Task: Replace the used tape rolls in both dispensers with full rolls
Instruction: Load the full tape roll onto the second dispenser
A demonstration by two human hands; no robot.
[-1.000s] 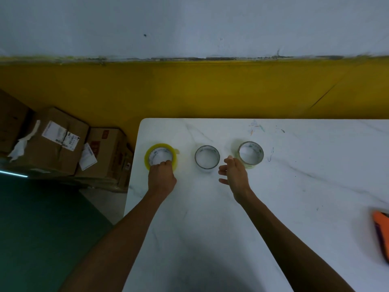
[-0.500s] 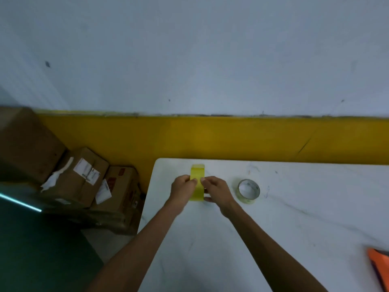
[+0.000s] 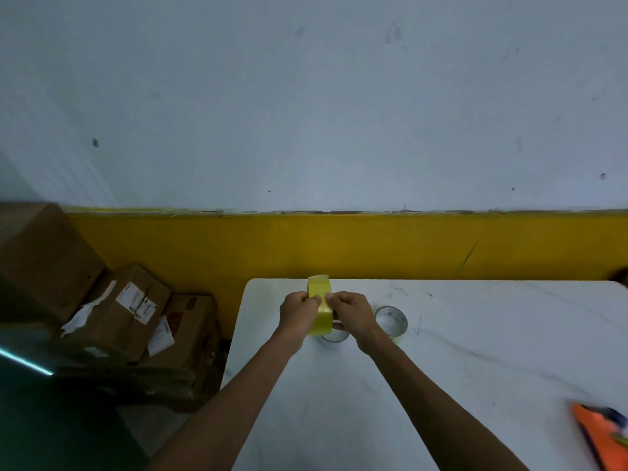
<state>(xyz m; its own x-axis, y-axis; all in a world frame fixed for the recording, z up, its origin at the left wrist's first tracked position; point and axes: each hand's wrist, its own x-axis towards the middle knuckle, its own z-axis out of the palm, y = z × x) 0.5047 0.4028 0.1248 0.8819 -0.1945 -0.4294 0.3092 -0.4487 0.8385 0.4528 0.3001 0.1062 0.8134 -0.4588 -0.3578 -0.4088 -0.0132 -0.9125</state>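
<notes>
Tape roll [image 3: 319,309], yellow, is still held upright above the bench [image 3: 475,351], as half a second ago. Left hand [image 3: 297,312] and right hand [image 3: 351,312] pinch it, fingers curled. A used roll [image 3: 391,319] lies just right of them.

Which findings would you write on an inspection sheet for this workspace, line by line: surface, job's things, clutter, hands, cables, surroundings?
Surface: white marbled table, faint pen marks near its far edge.
Job's things: yellow tape roll held on edge above the table; one nearly empty roll lying flat to its right; another ring partly hidden under the hands; orange dispenser at the right edge, blurred.
Clutter: nothing seen.
Hands: left hand and right hand both pinch the yellow roll.
Cables: nothing seen.
Surroundings: cardboard boxes stacked on the floor to the left; wall with yellow lower band behind.
</notes>
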